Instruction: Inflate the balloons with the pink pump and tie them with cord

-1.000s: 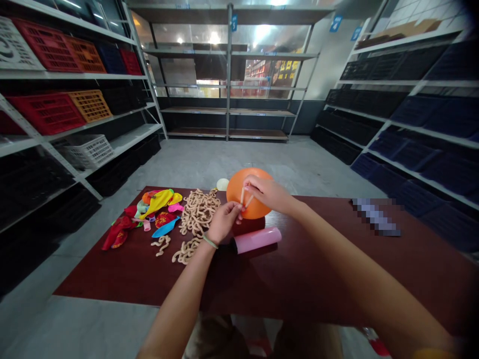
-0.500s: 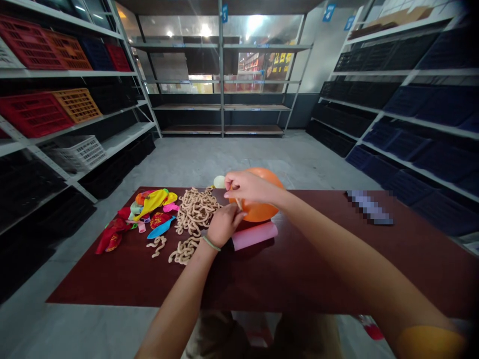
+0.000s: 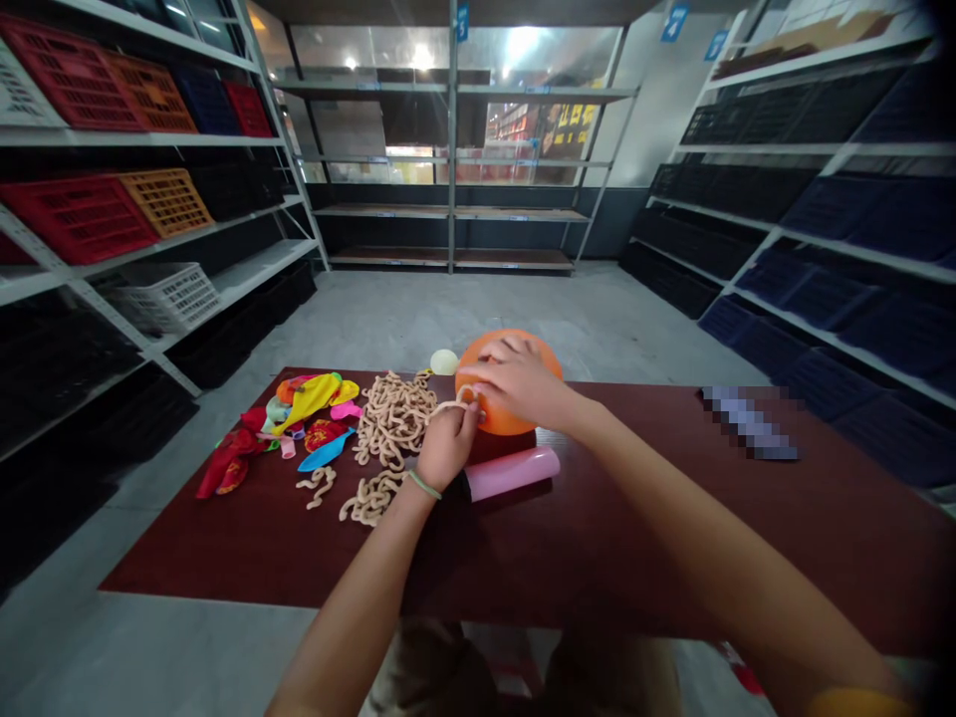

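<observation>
An inflated orange balloon [image 3: 515,423] sits at the table's far side, in front of me. My right hand [image 3: 523,383] lies across its near side with the fingers stretched out. At the balloon's left edge, my left hand [image 3: 450,443] is closed in a pinch on a beige curly cord [image 3: 464,393], which makes a small loop above the fingertips. The balloon's neck is hidden by my hands. Just left of my left hand lies a pile of similar beige cords [image 3: 392,413]. A pink cylinder [image 3: 515,473] with a dark end rests below the balloon.
Deflated coloured balloons [image 3: 310,403] are heaped on the left of the dark red table [image 3: 261,548]. Smaller groups of cords [image 3: 369,498] lie nearer me. A pale round object [image 3: 443,361] is at the far edge. A pixelated item [image 3: 751,423] lies at right. Shelves with crates [image 3: 82,214] surround the table.
My right hand has left the cord beside my left hand and moved right, opening over the balloon. A cord loop now shows above my left fingers. The view has shifted slightly.
</observation>
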